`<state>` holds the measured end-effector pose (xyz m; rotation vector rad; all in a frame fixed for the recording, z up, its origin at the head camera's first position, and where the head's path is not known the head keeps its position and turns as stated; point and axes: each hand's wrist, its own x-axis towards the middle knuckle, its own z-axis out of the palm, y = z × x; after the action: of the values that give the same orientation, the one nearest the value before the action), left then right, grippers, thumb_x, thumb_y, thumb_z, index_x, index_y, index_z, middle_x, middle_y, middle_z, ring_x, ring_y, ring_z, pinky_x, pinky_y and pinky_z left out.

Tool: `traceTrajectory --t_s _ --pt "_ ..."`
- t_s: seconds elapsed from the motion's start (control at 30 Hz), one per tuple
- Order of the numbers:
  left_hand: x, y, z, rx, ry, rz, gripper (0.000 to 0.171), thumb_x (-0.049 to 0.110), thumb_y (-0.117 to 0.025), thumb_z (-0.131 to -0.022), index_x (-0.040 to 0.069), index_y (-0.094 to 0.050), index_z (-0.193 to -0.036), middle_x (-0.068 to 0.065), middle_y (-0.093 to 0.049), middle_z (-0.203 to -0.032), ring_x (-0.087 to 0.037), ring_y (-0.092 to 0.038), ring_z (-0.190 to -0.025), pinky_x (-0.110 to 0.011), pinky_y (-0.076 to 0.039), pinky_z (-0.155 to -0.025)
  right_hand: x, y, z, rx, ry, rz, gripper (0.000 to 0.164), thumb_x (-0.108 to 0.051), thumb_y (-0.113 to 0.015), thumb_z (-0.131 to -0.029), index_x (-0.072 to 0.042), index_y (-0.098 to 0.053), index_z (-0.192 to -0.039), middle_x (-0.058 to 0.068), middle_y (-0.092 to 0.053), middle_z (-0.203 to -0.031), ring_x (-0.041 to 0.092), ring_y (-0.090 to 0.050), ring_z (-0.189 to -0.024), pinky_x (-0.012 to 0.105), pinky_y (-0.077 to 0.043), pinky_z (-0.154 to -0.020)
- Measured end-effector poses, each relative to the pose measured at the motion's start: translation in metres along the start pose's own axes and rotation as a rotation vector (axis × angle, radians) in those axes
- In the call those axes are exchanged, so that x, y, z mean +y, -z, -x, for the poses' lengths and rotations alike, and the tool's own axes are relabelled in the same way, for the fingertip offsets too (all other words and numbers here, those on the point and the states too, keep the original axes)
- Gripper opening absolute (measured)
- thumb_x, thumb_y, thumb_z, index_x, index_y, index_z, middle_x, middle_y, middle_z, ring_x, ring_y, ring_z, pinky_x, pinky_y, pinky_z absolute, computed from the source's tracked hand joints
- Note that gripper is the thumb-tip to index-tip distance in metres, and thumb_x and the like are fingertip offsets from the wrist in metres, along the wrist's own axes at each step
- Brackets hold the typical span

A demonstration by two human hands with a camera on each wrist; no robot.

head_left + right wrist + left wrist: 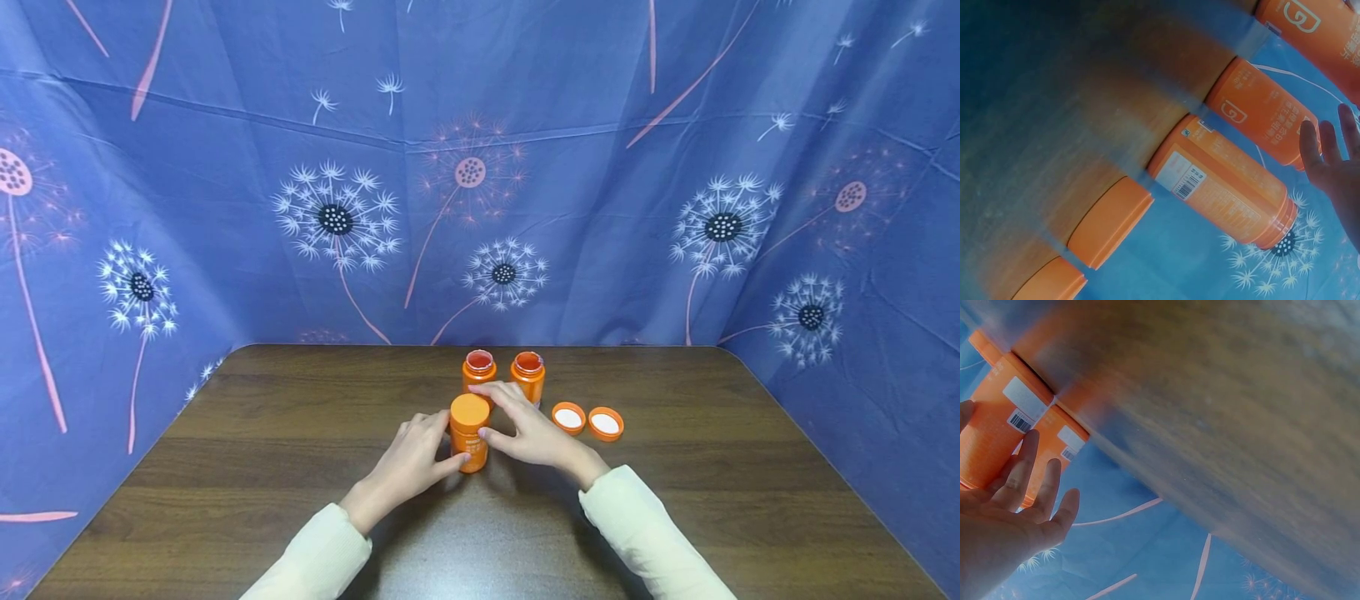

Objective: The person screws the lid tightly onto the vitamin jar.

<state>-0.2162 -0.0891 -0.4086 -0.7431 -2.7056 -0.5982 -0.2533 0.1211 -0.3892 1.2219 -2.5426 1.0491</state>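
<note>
A capped orange bottle [469, 446] stands upright on the table between the two hands. My left hand [411, 458] holds it from the left, thumb across the front and fingers along the side; in the left wrist view the left hand [1019, 515] has its fingers spread against the label side. Over on the right, my right hand [532, 429] reaches around the cap [469, 410], thumb near the bottle's shoulder and fingers extended behind. The right wrist view shows the right hand's fingers [1330, 147] loosely straight. Behind stand two uncapped orange bottles [528, 379], mouths up.
Two orange lids [568, 417] lie to the right with their white insides up, side by side. A brown wooden table [300, 400] carries everything. Blue dandelion-print cloth [600, 208] hangs behind the table and at both sides.
</note>
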Motion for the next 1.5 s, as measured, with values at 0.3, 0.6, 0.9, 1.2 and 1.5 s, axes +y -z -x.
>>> traceTrajectory --t_s 0.3,0.6,0.9,1.2,1.5 --pt "0.000 0.001 0.000 -0.007 0.000 0.000 0.046 0.039 -0.069 -0.078 0.012 -0.051 -0.111 0.001 -0.064 -0.095 -0.017 -0.053 -0.082 -0.037 -0.041 -0.074 -0.001 0.002 0.000 0.007 0.006 -0.012 0.050 -0.020 -0.061 -0.085 -0.014 -0.046 -0.132 0.002 -0.046 -0.133 0.020 -0.036 -0.125 0.052 -0.031 -0.101" --pt "0.001 0.002 0.000 -0.005 -0.002 0.005 0.045 0.041 -0.068 -0.079 0.014 -0.051 -0.111 0.002 -0.064 -0.097 -0.016 -0.053 -0.082 -0.035 -0.040 -0.074 -0.002 0.001 -0.001 0.069 -0.012 0.008 0.046 -0.027 -0.069 -0.080 -0.016 -0.050 -0.120 -0.003 -0.051 -0.120 0.017 -0.042 -0.116 0.045 -0.037 -0.096" --pt "0.002 0.002 0.001 -0.001 -0.002 0.000 0.045 0.040 -0.069 -0.078 0.013 -0.051 -0.109 0.002 -0.063 -0.093 -0.017 -0.053 -0.081 -0.036 -0.040 -0.074 -0.002 -0.004 -0.002 0.127 -0.025 0.032 0.050 -0.032 -0.074 -0.075 -0.012 -0.049 -0.114 -0.003 -0.053 -0.112 0.016 -0.044 -0.110 0.044 -0.039 -0.094" --pt "0.001 0.001 0.001 -0.008 0.007 -0.003 0.044 0.039 -0.069 -0.078 0.012 -0.052 -0.109 0.001 -0.063 -0.094 -0.017 -0.053 -0.082 -0.037 -0.040 -0.075 -0.002 -0.003 -0.002 0.101 -0.040 0.024 0.057 -0.033 -0.074 -0.074 -0.010 -0.047 -0.119 -0.001 -0.052 -0.117 0.020 -0.042 -0.114 0.046 -0.038 -0.095" --pt "0.002 0.002 0.001 -0.005 0.000 -0.007 0.045 0.041 -0.068 -0.079 0.012 -0.051 -0.109 0.001 -0.064 -0.095 -0.017 -0.053 -0.081 -0.037 -0.041 -0.074 0.001 0.006 -0.002 0.000 -0.010 -0.036 0.057 -0.027 -0.069 -0.080 -0.010 -0.045 -0.129 -0.001 -0.049 -0.126 0.018 -0.042 -0.119 0.045 -0.037 -0.098"
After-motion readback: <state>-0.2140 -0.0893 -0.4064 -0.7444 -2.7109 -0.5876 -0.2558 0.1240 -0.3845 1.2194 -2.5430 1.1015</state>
